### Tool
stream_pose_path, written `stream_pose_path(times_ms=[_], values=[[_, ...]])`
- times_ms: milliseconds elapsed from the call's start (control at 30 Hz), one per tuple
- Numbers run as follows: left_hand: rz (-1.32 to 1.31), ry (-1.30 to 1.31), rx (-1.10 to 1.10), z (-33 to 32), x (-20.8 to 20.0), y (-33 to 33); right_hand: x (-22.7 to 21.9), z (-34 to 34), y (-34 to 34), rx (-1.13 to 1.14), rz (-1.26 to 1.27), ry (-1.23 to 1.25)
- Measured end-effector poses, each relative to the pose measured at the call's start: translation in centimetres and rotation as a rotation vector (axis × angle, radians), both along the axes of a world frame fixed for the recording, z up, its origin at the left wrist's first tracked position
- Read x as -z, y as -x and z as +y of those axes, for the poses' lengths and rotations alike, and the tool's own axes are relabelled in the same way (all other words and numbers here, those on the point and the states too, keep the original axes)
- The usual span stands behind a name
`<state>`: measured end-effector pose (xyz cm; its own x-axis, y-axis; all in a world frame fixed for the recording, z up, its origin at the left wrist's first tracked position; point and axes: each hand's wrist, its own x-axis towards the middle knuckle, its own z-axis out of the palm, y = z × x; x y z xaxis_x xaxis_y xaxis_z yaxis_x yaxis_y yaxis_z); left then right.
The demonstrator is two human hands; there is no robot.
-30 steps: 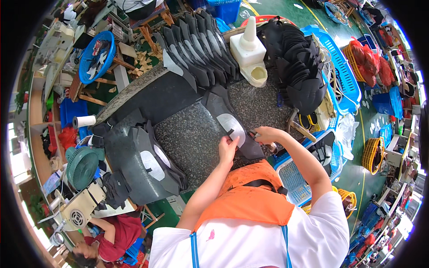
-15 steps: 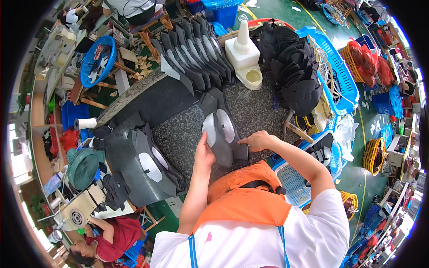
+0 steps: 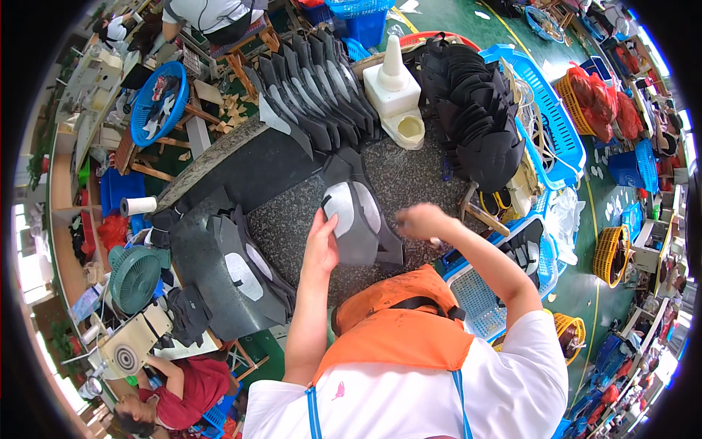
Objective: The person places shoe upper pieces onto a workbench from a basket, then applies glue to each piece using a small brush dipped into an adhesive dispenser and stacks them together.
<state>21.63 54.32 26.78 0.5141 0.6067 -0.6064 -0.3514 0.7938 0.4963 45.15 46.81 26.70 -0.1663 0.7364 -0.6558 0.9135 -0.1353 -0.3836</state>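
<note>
Since the frame half a second earlier, our right hand [image 3: 425,222] has come off the edge of the pieces and now hangs just to their right, while the grey piece [image 3: 357,247] with a white patch has shifted slightly left. We have that grey piece in our left hand [image 3: 322,245], its fingers clamped on the left edge, thumb over the patch. It overlaps a dark piece [image 3: 395,252] in front of us on the speckled worktop [image 3: 285,223]. Our right fingers are blurred, so we cannot tell whether they are apart or together. Beyond stand a row of patched pieces [image 3: 316,91], a white cone-topped container [image 3: 391,84] and a black stack [image 3: 475,117].
</note>
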Motion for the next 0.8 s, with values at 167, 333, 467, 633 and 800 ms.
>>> stream_pose_path(times_ms=[167, 333, 467, 633, 800], values=[[0.04, -0.217, 0.138, -2.3, -1.0, 1.3, 0.3, 4.4, -5.6, 0.63, 0.006, -0.744], [-0.056, -0.335, 0.02, -3.3, 0.0, 1.3, 1.3, 6.8, -6.8, 0.488, 0.061, -1.213], [0.005, -0.047, 0.093, -5.1, 3.2, -0.2, 0.8, 9.1, -7.3, 0.469, -0.209, -1.023], [0.039, 0.081, 0.045, -6.7, 6.4, 0.2, 0.4, 6.6, -5.3, 0.65, -0.085, -1.048], [0.061, 0.014, 0.115, -6.3, 7.4, 0.5, 2.3, 5.6, 2.1, 0.634, 0.443, -0.327]])
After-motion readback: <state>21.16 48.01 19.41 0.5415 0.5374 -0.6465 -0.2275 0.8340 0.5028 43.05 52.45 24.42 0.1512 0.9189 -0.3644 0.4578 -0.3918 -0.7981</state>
